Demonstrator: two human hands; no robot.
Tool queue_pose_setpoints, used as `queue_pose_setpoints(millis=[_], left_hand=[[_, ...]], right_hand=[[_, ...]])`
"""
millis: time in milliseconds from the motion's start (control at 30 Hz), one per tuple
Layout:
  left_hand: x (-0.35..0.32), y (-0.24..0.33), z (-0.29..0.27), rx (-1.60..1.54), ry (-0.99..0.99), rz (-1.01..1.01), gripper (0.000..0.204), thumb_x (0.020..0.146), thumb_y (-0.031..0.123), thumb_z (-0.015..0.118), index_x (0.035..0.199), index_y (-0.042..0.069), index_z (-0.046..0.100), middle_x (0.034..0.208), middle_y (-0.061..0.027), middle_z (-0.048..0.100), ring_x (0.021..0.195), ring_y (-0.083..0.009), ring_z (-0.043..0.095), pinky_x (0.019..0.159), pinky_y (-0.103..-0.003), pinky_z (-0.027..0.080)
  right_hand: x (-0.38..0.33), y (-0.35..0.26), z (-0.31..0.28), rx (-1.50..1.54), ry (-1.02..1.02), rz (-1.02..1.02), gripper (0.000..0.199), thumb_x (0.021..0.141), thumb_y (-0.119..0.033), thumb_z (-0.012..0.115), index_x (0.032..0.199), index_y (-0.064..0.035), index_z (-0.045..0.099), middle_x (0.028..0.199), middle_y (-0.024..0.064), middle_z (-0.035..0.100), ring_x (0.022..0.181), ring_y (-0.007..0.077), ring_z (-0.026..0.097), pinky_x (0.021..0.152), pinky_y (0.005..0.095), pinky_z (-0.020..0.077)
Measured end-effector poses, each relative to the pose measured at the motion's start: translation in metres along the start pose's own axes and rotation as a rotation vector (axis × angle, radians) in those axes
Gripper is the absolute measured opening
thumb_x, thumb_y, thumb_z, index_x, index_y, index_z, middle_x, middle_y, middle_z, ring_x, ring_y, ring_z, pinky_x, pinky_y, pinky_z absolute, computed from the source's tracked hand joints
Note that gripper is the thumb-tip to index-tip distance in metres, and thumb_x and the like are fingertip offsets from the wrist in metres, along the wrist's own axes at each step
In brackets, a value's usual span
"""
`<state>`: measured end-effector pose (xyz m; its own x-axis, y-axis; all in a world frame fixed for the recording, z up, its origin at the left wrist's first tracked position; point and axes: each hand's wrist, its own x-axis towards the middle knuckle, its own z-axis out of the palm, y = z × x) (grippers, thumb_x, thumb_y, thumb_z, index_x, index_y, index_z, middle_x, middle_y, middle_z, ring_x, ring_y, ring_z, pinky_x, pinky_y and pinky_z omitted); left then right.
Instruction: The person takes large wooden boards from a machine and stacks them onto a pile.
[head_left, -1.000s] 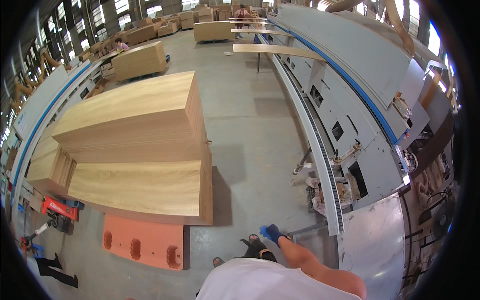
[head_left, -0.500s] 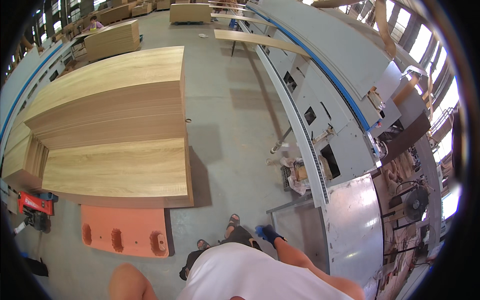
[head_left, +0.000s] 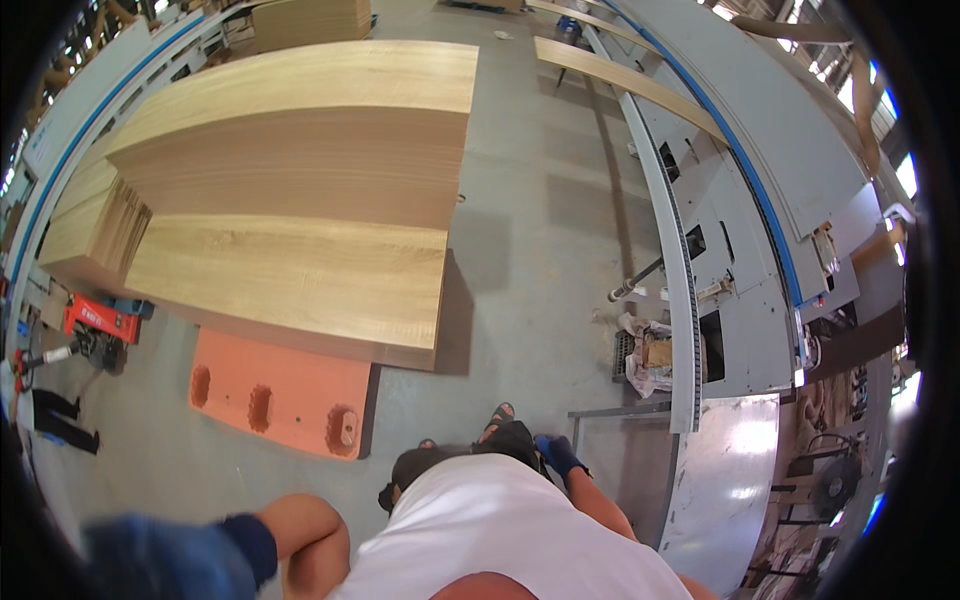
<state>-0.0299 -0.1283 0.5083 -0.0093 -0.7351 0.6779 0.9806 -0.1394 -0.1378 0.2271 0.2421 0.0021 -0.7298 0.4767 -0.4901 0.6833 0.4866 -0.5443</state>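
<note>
Our gloved right hand (head_left: 556,452) hangs by the metal frame (head_left: 625,412), grip unclear; our blurred left hand (head_left: 150,560) too. Board stacks (head_left: 300,280) run left-right.

Orange pallet (head_left: 283,390) — flat, seemingly bare

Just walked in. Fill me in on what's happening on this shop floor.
A person in a white shirt stands on the concrete floor between tall stacks of light wooden boards and a long grey machine. Both hands wear blue gloves and hold nothing: the right hand hangs low near the machine's metal end table, and the left hand is blurred at the lower edge. An orange pallet sticks out from under the nearest stack.
</note>
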Motion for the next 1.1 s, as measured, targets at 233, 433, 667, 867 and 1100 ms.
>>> queue_pose_setpoints(millis=[233, 433, 667, 867, 1100], left_hand=[[-0.198, -0.017, -0.217, 0.867, -0.227, -1.611, 0.029, 0.088, 0.017, 0.049, 0.105, -0.004, 0.060, 0.099, -0.0084, 0.062, 0.087, -0.0169, 0.059, 0.073, -0.027, 0.046], [-0.302, 0.122, -0.364, 1.136, -1.108, -2.089, 0.020, 0.079, 0.028, 0.058, 0.082, 0.008, 0.064, 0.074, -0.0084, 0.064, 0.064, -0.0171, 0.060, 0.052, -0.032, 0.043], [-0.300, 0.217, -0.464, 1.097, -1.691, -2.262, 0.026, 0.082, 0.029, 0.047, 0.075, 0.010, 0.063, 0.068, -0.0090, 0.061, 0.058, -0.0190, 0.056, 0.051, -0.034, 0.043], [-0.305, 0.208, -0.386, 1.486, 0.260, -2.288, 0.015, 0.079, 0.026, 0.055, 0.076, 0.014, 0.061, 0.066, -0.0003, 0.061, 0.050, -0.0126, 0.050, 0.044, -0.030, 0.038], [-0.380, 0.377, -0.305, 1.900, -0.437, -2.243, 0.027, 0.084, 0.027, 0.048, 0.078, 0.008, 0.066, 0.072, -0.0147, 0.064, 0.063, -0.0245, 0.062, 0.055, -0.037, 0.045]], right_hand=[[-0.007, -0.043, -0.036, 0.646, 0.041, 0.366, 0.035, 0.083, -0.034, 0.054, 0.108, -0.0099, 0.060, 0.089, 0.0028, 0.065, 0.071, 0.0118, 0.057, 0.059, 0.0290, 0.0412], [-0.056, -0.017, -0.021, 0.643, 0.068, 0.468, 0.032, 0.083, -0.032, 0.051, 0.106, -0.0128, 0.061, 0.090, 0.0014, 0.064, 0.072, 0.0126, 0.057, 0.059, 0.0292, 0.0411], [-0.127, 0.058, 0.015, -0.175, -0.073, 0.081, 0.025, 0.086, -0.028, 0.045, 0.089, -0.0073, 0.059, 0.079, 0.0112, 0.061, 0.065, 0.0242, 0.056, 0.058, 0.0365, 0.0418], [-0.089, 0.069, -0.058, 0.228, -0.418, 0.454, 0.036, 0.087, -0.034, 0.043, 0.114, -0.0114, 0.047, 0.106, 0.0100, 0.054, 0.091, 0.0247, 0.051, 0.077, 0.0386, 0.0371], [0.060, 0.059, -0.210, 0.242, -0.446, 0.671, 0.052, 0.084, -0.048, 0.043, 0.127, -0.0176, 0.044, 0.125, 0.0040, 0.048, 0.111, 0.0243, 0.047, 0.091, 0.0431, 0.0327]])
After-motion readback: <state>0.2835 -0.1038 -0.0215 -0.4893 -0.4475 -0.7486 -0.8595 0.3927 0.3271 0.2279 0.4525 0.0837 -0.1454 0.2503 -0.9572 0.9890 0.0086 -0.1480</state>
